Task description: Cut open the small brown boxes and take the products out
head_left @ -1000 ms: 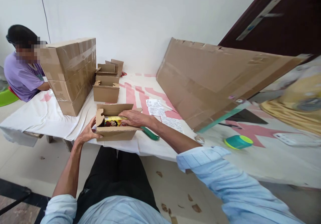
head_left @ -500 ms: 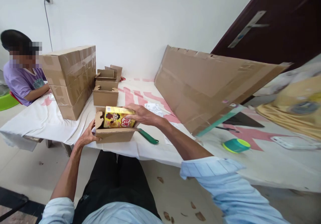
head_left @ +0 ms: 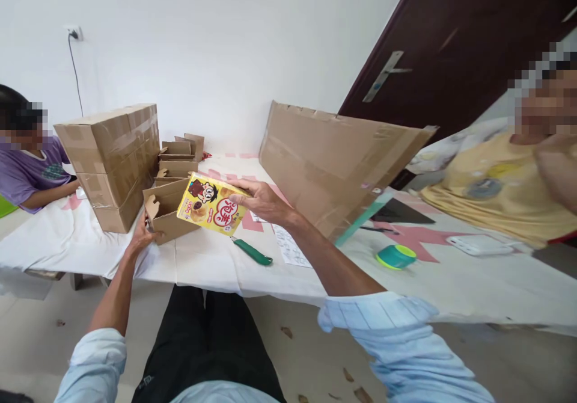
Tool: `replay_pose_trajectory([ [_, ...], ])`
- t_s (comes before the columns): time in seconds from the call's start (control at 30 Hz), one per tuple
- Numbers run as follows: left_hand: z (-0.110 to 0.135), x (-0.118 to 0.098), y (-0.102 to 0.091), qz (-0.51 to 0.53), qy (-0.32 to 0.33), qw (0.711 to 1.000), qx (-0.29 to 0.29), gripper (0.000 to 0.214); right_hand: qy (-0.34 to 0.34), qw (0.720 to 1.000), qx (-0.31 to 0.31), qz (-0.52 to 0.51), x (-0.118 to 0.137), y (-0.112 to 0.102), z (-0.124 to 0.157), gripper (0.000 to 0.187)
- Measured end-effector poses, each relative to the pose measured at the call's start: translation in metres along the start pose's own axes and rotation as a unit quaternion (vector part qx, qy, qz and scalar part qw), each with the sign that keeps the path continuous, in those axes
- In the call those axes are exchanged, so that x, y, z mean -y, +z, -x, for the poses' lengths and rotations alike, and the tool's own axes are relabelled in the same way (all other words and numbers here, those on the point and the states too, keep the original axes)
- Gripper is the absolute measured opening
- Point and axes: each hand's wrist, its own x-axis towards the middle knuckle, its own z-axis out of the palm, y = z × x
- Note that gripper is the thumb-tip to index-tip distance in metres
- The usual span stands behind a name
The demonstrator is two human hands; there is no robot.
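Observation:
My right hand (head_left: 261,200) grips the right end of a yellow snack box (head_left: 211,204) printed with a cartoon figure and red lettering. The snack box is held tilted, just right of an open cardboard box (head_left: 174,222) and partly in front of it. My left hand (head_left: 143,234) holds that cardboard box by its left near corner, fingers round the wall. On the white cloth below the snack box lies a green-handled tool (head_left: 253,251), its other end partly hidden.
More open cartons (head_left: 178,165) stand behind. Stacked taped boxes (head_left: 121,168) rise at left, a large cardboard panel (head_left: 329,162) leans at centre right. A teal tape roll (head_left: 395,257) and printed paper (head_left: 291,245) lie on the table. People sit at both sides.
The yellow snack box has come up out of the cardboard box, in my right hand, and its front now faces me. The view has turned right, showing the person there.

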Motion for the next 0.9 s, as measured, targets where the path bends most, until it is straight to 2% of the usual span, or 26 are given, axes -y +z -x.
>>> replay_pose_trajectory([
  [0.07, 0.010, 0.001, 0.000, -0.034, -0.009, 0.997, -0.063, 0.123, 0.011, 1.000, 0.016, -0.010, -0.003, 0.004, 0.005, 0.057],
  [0.13, 0.026, -0.004, 0.003, -0.075, -0.029, 0.987, -0.140, 0.106, 0.022, 0.999, 0.035, -0.022, -0.005, 0.006, 0.008, 0.055],
  [0.2, 0.046, -0.021, 0.006, -0.108, -0.047, 0.971, -0.210, 0.081, 0.037, 0.997, 0.060, -0.031, -0.005, 0.008, 0.009, 0.053],
  [0.27, 0.063, -0.050, 0.009, -0.115, -0.036, 0.965, -0.232, 0.059, 0.055, 0.993, 0.104, -0.026, -0.002, 0.012, 0.009, 0.050],
  [0.33, 0.074, -0.087, 0.013, -0.086, 0.010, 0.984, -0.158, 0.048, 0.071, 0.984, 0.163, -0.004, 0.002, 0.021, 0.009, 0.044],
  [0.4, 0.081, -0.123, 0.020, -0.035, 0.028, 0.999, -0.007, 0.052, 0.072, 0.973, 0.219, 0.020, 0.007, 0.033, 0.008, 0.041],
  [0.47, 0.085, -0.150, 0.029, 0.032, 0.002, 0.989, 0.145, 0.065, 0.049, 0.966, 0.251, 0.037, 0.010, 0.046, 0.010, 0.040],
  [0.5, 0.088, -0.157, 0.034, 0.066, -0.025, 0.977, 0.202, 0.067, 0.034, 0.967, 0.251, 0.040, 0.010, 0.050, 0.011, 0.041],
  [0.53, 0.090, -0.161, 0.040, 0.099, -0.055, 0.965, 0.236, 0.068, 0.019, 0.970, 0.238, 0.039, 0.009, 0.053, 0.014, 0.043],
  [0.6, 0.095, -0.160, 0.049, 0.156, -0.107, 0.954, 0.233, 0.066, 0.000, 0.987, 0.157, 0.026, 0.003, 0.056, 0.021, 0.046],
  [0.63, 0.096, -0.157, 0.053, 0.180, -0.123, 0.955, 0.200, 0.066, -0.004, 0.996, 0.091, 0.015, -0.002, 0.056, 0.027, 0.049],
  [0.7, 0.096, -0.147, 0.060, 0.219, -0.134, 0.962, 0.098, 0.070, -0.001, 0.999, -0.051, -0.012, -0.016, 0.058, 0.040, 0.056],
  [0.77, 0.092, -0.136, 0.070, 0.252, -0.135, 0.958, 0.005, 0.073, 0.024, 0.989, -0.138, -0.051, -0.033, 0.069, 0.056, 0.068],
  [0.83, 0.087, -0.127, 0.083, 0.281, -0.139, 0.948, -0.047, 0.077, 0.061, 0.982, -0.140, -0.115, -0.050, 0.090, 0.073, 0.079],
  [0.9, 0.086, -0.118, 0.099, 0.299, -0.151, 0.940, -0.064, 0.080, 0.084, 0.971, -0.118, -0.188, -0.067, 0.117, 0.087, 0.085],
])
